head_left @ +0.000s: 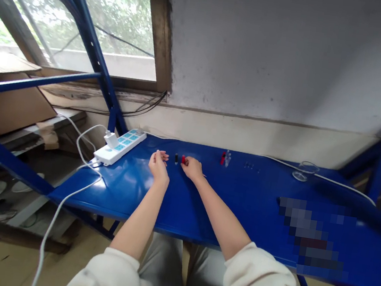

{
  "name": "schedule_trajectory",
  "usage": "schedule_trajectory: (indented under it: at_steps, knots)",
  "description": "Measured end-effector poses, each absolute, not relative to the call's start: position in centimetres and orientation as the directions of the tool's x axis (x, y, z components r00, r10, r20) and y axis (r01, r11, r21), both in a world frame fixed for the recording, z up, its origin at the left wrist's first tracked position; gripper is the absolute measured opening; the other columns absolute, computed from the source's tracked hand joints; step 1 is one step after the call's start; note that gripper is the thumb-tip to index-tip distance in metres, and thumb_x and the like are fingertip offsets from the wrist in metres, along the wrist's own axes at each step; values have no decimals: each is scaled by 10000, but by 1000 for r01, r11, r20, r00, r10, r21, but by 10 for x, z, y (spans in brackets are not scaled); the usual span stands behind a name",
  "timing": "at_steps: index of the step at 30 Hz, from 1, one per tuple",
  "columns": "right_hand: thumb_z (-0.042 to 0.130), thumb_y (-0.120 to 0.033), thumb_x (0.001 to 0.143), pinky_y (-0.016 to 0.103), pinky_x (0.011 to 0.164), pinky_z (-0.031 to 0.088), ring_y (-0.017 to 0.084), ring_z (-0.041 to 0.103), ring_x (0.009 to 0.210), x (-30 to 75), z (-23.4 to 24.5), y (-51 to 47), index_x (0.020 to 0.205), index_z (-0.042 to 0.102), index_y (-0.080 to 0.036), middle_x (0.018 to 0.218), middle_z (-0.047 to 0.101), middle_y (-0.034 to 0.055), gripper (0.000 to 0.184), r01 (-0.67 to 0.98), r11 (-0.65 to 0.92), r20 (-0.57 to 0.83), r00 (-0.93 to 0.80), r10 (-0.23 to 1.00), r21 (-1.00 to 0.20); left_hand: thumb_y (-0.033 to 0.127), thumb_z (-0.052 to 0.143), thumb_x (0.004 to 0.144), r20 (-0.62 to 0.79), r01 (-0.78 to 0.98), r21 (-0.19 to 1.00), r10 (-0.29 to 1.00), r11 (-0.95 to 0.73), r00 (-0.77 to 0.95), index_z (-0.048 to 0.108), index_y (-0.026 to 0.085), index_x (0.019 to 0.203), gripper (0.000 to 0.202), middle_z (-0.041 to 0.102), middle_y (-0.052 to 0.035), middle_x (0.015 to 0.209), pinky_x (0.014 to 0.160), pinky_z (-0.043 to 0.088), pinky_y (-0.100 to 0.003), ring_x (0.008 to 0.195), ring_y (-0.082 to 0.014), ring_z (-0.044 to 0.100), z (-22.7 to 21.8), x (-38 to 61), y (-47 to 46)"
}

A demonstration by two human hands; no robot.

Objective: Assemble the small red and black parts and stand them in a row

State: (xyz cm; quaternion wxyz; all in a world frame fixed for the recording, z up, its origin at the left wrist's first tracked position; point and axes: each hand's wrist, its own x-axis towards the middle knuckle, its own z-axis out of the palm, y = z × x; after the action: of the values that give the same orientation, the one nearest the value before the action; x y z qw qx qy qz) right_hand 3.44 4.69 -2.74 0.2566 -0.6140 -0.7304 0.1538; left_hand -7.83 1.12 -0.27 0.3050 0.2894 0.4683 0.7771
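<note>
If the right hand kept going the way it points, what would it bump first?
Probably the red piece at the fingertips of the right hand, then the black piece beyond; whether it already touches the red one is unclear.

- Legible text, numbers, brands, signs: none in view.
- Power strip [120, 147]: small round teal mark at its near end, too small to read.
- Red piece [183, 159] and black piece [176, 158]: no marking can be made out.
- Blue bench [239, 203]: blurred patch at the right, nothing readable there.
</note>
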Motion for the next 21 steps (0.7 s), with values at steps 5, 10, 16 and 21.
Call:
schedule_trajectory:
  at_steps: [5,10,16,21]
  knots:
    - [508,-306,769,264,690,342,169,576,827,31,-23,45,809,584,-211,817,649,16,129,849,176,146,-118,982,-499,432,446,751,153,-217,905,755,-366,-637,543,134,734,314,554,-19,647,453,303,-188,538,-81,486,-3,-78,11]
    - [521,-320,764,291,727,346,179,570,865,29,-18,45,842,589,-222,865,651,15,143,854,121,91,-87,992,-506,411,444,749,140,-218,911,762,-349,-632,540,134,728,294,554,-17,644,457,306,-188,535,-81,485,-3,-76,10]
    - [569,-341,725,330,767,353,196,549,906,32,-9,34,911,596,-212,934,634,38,228,861,84,70,-57,996,-501,345,418,784,179,-144,927,745,-347,-643,532,140,730,241,552,-16,644,476,340,-195,548,-88,492,-1,-78,8]
    - [501,-339,767,266,678,378,159,571,794,79,6,11,891,607,-201,863,639,50,213,820,166,185,-75,980,-548,320,401,837,605,331,796,661,-506,-445,561,157,794,232,578,-30,732,671,424,-243,693,-116,540,3,-65,-9]
